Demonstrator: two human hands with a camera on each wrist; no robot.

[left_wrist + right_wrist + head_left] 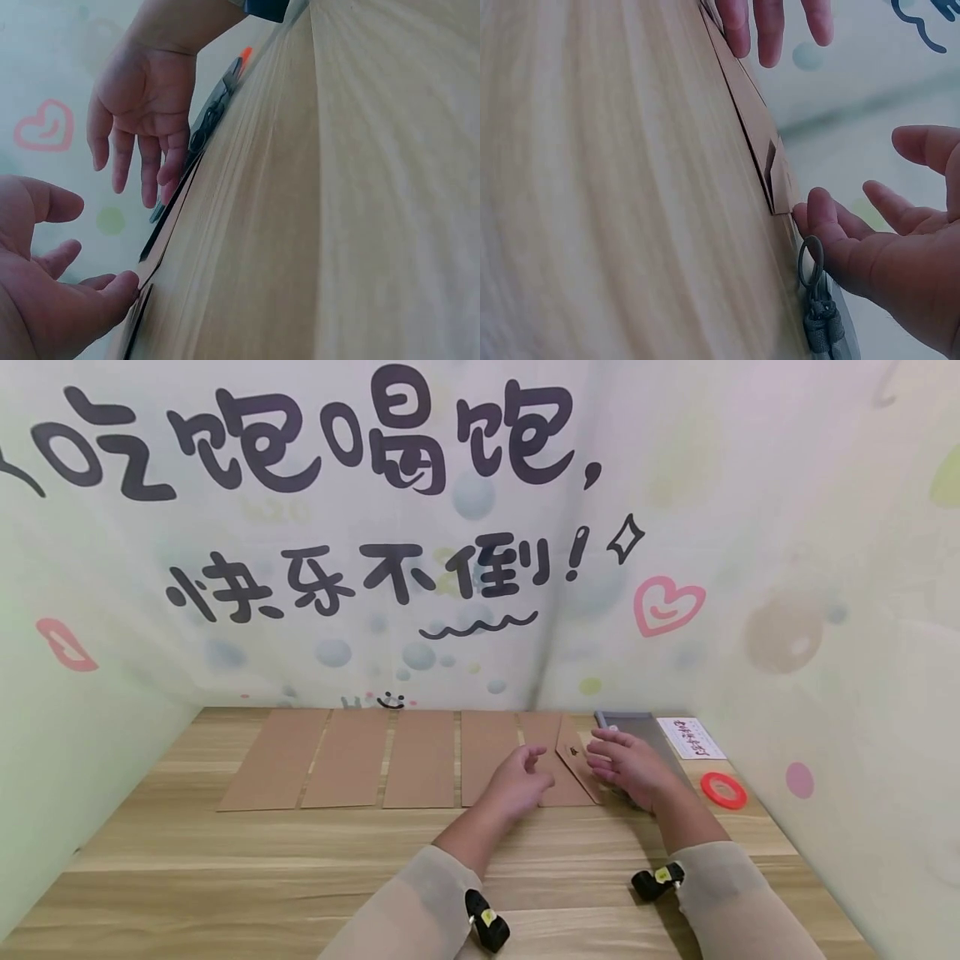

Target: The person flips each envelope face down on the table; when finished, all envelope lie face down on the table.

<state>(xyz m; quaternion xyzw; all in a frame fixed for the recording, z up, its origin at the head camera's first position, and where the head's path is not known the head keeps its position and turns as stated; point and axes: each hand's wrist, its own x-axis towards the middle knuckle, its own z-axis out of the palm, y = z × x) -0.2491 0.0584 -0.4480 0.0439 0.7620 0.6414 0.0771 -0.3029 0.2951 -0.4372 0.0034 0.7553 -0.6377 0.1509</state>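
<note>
Several flat brown paper rectangles (348, 760) lie in a row along the back of the table. On the rightmost one, a smaller brown paper piece (576, 764) sits at a slant, with a small dark mark on it. My left hand (517, 783) hovers over the right end of the row, fingers loosely bent and holding nothing. My right hand (628, 768) is at the slanted piece's right side, fingers relaxed and spread; in the right wrist view its fingertips (821, 206) are close to the paper's edge. Whether they touch it I cannot tell.
Partly behind my right hand lies a flat grey item (648, 735) with a dark cord loop (811, 260). To its right are a white card (692, 738) with reddish writing and an orange-red ring (723, 791). A printed cloth (480, 668) hangs behind the table.
</note>
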